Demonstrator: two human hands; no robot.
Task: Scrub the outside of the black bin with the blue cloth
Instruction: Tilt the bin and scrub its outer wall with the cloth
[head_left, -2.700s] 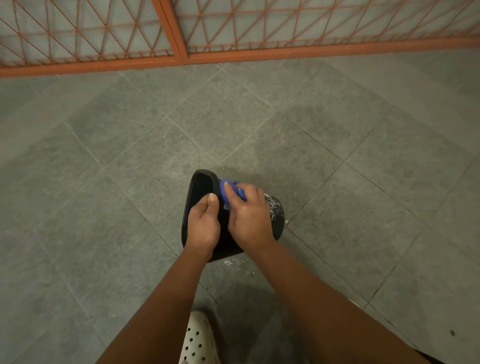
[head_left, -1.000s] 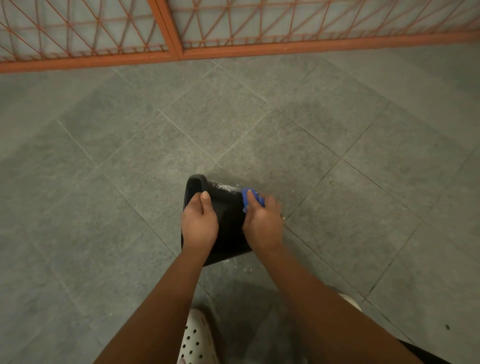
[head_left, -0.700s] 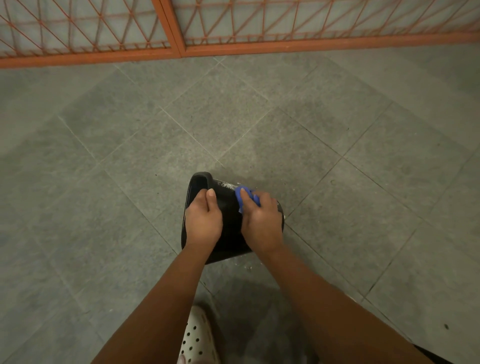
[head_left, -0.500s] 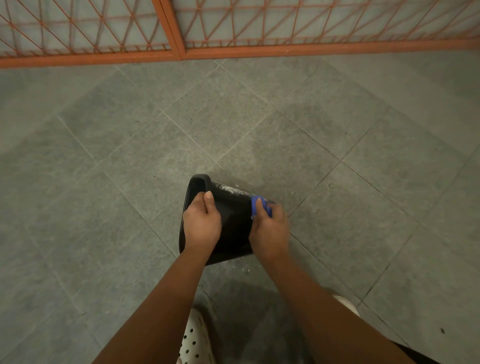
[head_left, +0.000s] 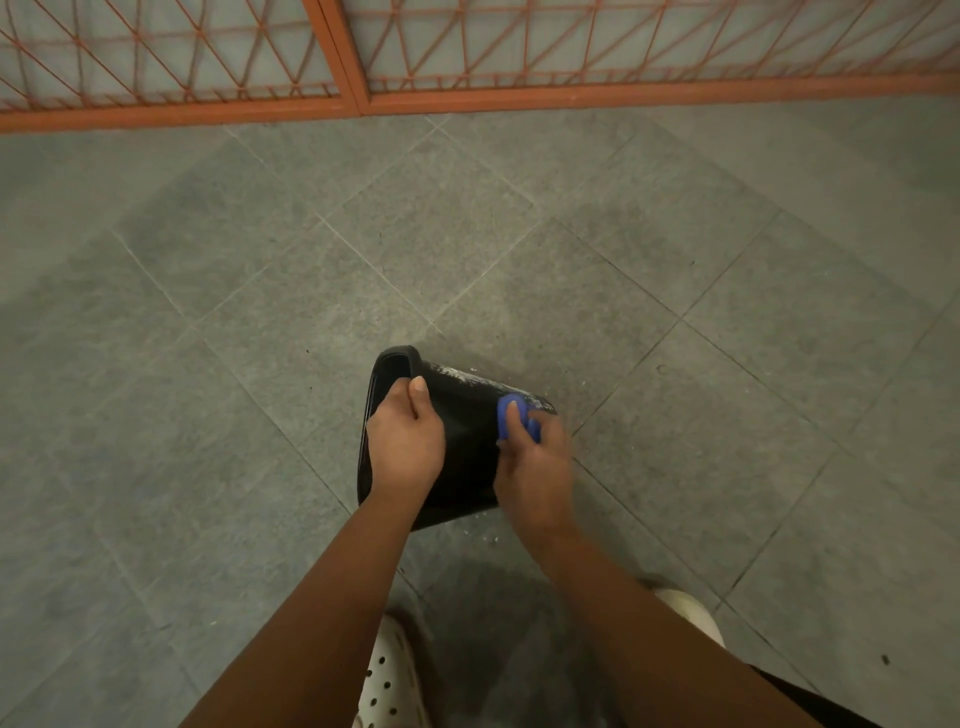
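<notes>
There's the black bin (head_left: 467, 452), tipped on its side on the grey tiled floor (head_left: 208, 364) just below the middle of the frame, mouth facing left. The left hand (head_left: 405, 441) has its fingers hooked over the rim. The right hand (head_left: 535, 478), a little blurred, clutches the blue cloth (head_left: 506, 415) in curled fingers against the foam-flecked outer wall right of centre.

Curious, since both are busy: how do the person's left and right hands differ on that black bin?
The left hand grips the bin by its open rim; the right hand holds a blue cloth against the bin's side near its base. The left hand looks sharp, the right hand blurred. Both touch the bin.
</notes>
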